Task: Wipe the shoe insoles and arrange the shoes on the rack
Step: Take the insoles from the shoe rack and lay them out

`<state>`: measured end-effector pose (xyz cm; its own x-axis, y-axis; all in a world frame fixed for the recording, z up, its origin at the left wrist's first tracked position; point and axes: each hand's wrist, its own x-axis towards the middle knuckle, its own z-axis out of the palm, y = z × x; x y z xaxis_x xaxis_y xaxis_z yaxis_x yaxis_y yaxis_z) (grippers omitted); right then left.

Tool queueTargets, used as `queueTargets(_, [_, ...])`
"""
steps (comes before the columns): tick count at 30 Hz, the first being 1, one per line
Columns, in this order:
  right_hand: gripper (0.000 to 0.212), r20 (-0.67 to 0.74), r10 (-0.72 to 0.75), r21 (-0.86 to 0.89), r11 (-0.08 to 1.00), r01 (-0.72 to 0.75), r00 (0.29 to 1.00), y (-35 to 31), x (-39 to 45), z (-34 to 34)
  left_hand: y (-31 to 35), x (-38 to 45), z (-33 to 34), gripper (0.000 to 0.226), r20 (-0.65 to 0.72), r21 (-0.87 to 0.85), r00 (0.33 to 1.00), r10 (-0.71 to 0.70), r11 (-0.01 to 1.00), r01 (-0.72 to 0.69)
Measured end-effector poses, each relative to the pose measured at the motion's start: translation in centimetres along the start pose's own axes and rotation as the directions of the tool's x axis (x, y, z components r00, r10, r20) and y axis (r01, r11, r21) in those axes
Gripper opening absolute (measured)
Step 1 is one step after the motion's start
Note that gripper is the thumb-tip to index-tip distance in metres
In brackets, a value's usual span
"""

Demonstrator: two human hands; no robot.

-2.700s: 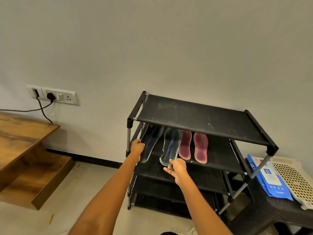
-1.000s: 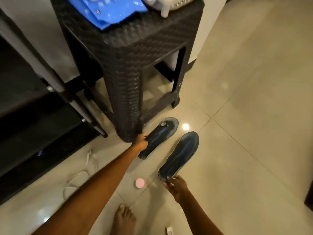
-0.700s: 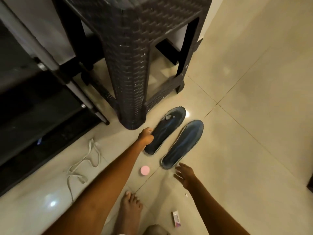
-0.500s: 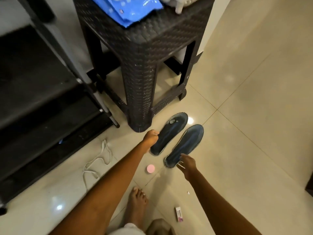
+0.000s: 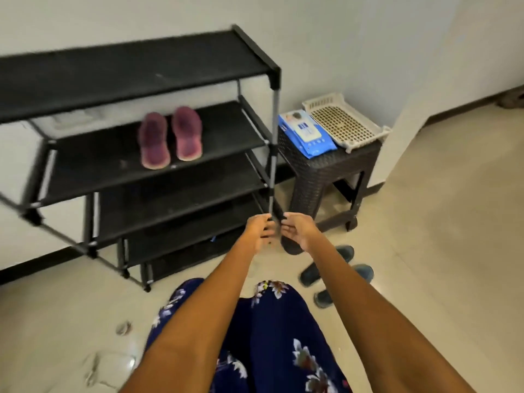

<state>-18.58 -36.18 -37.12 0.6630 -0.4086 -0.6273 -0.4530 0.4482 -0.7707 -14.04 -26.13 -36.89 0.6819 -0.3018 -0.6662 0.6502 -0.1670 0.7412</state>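
My left hand [image 5: 259, 229] and right hand [image 5: 297, 231] meet loosely curled; whether they hold anything I cannot tell. Dark insoles [image 5: 336, 275] lie on the floor, pink insoles [image 5: 170, 137] on the rack [image 5: 136, 69]. Wiping comes next: I need the wipes pack [image 5: 304, 134].

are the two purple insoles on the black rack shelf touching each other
Apart. The head view shows a strip of the black rack shelf between the left purple insole and the right purple insole.

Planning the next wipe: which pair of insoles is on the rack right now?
The pink pair, side by side on the rack's second shelf. The dark blue pair lies on the floor beside the stool.
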Motion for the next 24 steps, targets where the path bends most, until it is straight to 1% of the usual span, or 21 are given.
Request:
queueTargets(3, [0.03, 0.082, -0.064, -0.078, 0.994, 0.071, 0.995, -2.5, -3.6, 4.8, 3.1, -4.0, -4.2, 0.036, -0.053, -0.115, 0.997, 0.059, 0.991, -0.065])
queueTargets(8, [0.026, 0.214, -0.154, -0.186, 0.963, 0.195, 0.965, -5.2, -6.4, 12.7, 8.5, -7.4, -11.5, 0.036, -0.141, -0.154, 0.97, 0.199, 0.963, -0.22])
queueTargets(12, [0.023, 0.282, -0.226, -0.204, 0.935, 0.289, 0.932, -7.5, -6.2, 19.2, 12.2, -7.5, -16.6, 0.033, -0.207, -0.114, 0.932, 0.299, 0.938, -0.326])
queueTargets(14, [0.02, 0.267, -0.28, -0.219, 0.914, 0.341, 0.922, -8.9, -5.0, 22.3, 14.0, -6.3, -18.9, 0.029, -0.251, -0.075, 0.905, 0.344, 0.925, -0.373])
queueTargets(16, [0.023, 0.243, -0.354, -0.323, 0.848, 0.42, 0.903, -10.2, -3.8, 24.7, 15.6, -5.2, -20.6, 0.021, -0.292, -0.04, 0.888, 0.356, 0.923, -0.384])
queueTargets(17, [0.024, 0.237, -0.409, -0.429, 0.77, 0.472, 0.881, -10.7, -3.0, 25.6, 16.3, -4.3, -21.3, 0.019, -0.313, -0.014, 0.882, 0.351, 0.927, -0.374])
queueTargets(18, [0.025, 0.249, -0.472, -0.566, 0.638, 0.522, 0.846, -11.2, -2.1, 26.3, 16.9, -3.4, -21.9, 0.018, -0.335, 0.018, 0.876, 0.346, 0.932, -0.361])
queueTargets(19, [0.026, 0.288, -0.521, -0.706, 0.451, 0.545, 0.804, -11.7, -1.2, 26.7, 17.5, -2.4, -22.4, 0.02, -0.352, 0.059, 0.87, 0.344, 0.936, -0.346])
queueTargets(20, [0.029, 0.337, -0.551, -0.806, 0.25, 0.536, 0.763, -12.2, -0.6, 27.0, 18.0, -1.1, -23.0, 0.024, -0.371, 0.126, 0.859, 0.352, 0.936, -0.329])
queueTargets(21, [0.033, 0.378, -0.564, -0.854, 0.094, 0.512, 0.734, -12.5, 0.0, 27.2, 18.3, 0.0, -23.5, 0.028, -0.399, 0.238, 0.838, 0.373, 0.924, -0.298])
queueTargets(22, [0.039, 0.4, -0.567, -0.876, -0.007, 0.482, 0.72, -12.8, 0.9, 27.2, 18.6, 1.3, -24.0, 0.032, -0.432, 0.367, 0.809, 0.399, 0.897, -0.246])
queueTargets(23, [0.043, 0.392, -0.567, -0.894, -0.051, 0.445, 0.724, -13.1, 1.7, 27.3, 18.9, 2.3, -24.3, 0.038, -0.46, 0.475, 0.785, 0.415, 0.862, -0.177])
queueTargets(24, [0.046, 0.359, -0.562, -0.912, -0.041, 0.409, 0.745, -13.3, 2.6, 27.2, 19.1, 3.2, -24.5, 0.045, -0.478, 0.548, 0.774, 0.416, 0.829, -0.108])
